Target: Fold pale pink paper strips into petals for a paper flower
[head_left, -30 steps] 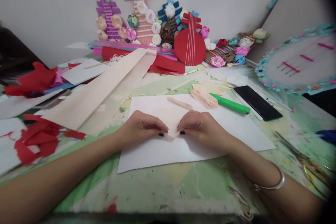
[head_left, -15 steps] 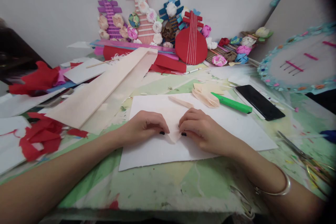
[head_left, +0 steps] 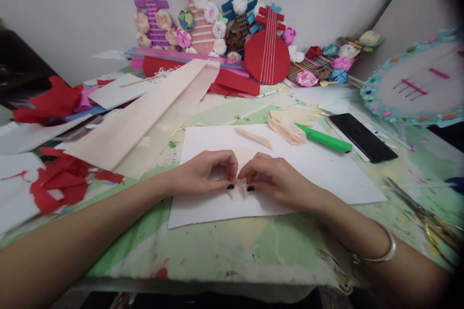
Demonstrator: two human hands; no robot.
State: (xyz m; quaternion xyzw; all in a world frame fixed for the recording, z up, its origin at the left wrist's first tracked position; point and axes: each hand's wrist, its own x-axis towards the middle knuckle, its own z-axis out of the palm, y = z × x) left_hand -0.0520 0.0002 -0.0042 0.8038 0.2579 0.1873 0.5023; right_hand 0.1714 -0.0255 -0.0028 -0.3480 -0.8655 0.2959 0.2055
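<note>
A small piece of pale peach crepe paper [head_left: 238, 193] is pinched between my two hands, low over a white sheet [head_left: 203, 212]. My left hand [head_left: 208, 173] grips its left side with thumb and fingertips. On its right side, my right hand [head_left: 277, 178] does the same, with the fingers curled. Part of the paper is hidden behind the fingers. Just beyond lie a narrow peach strip [head_left: 253, 137] and a bundle of cut peach petals [head_left: 288, 128]. A green utility knife [head_left: 322, 138] rests beside the petals.
Scissors [head_left: 416, 207] and a black phone [head_left: 362, 136] lie to the right. A long folded peach crepe sheet [head_left: 145, 116] and red scraps [head_left: 60, 181] occupy the left. Several paper-flower instrument models, one a red lute [head_left: 267, 58], lean on the back wall.
My hands have come closer together on the crepe paper, the left shifting slightly right. The paper's lower edge now looks wider and more curved. The whole view has shifted slightly.
</note>
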